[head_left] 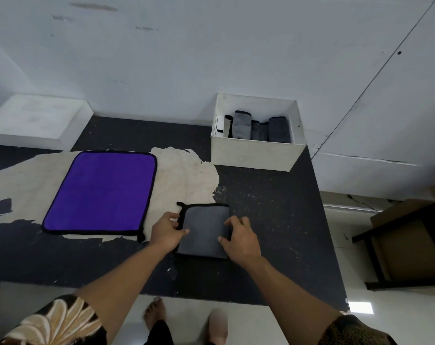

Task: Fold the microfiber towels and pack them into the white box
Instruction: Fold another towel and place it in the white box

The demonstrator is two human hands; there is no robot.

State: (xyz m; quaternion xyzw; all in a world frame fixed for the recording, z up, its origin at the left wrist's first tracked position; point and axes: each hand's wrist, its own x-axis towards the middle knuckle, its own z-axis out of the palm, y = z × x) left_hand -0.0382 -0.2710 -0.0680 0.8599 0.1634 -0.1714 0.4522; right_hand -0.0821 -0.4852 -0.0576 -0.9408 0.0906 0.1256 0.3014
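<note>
A worn dark table (273, 207) meets a white wall (161, 58). At the far left sits a white lid (37, 120), then a purple towel (99, 192) lying flat. The left hand (166, 232) pinches the left edge of a folded grey towel (204, 230), and the right hand (241, 237) grips its right edge. Farther back on the right, the white box (253, 155) holds folded towels (258, 128) standing on edge.

1. We take this for a plain back room used as a makeshift packing spot
2. At 12 o'clock we see a bare white wall (161, 58), scuffed and stained
3. The table (273, 220) is worn: its black top has peeled to a pale patch (186, 175) from 10 to 12 o'clock
4. At 1 o'clock a white box (253, 155) on the table holds folded towels (261, 128) stood on edge; at 10 o'clock lies a shallow white lid (34, 120)
5. At 3 o'clock brown cardboard (410, 245) sits in a dark shelf frame (378, 265)
6. At 6 o'clock we see a glossy pale tiled floor (248, 319) with a bare foot (155, 312) on it
</note>
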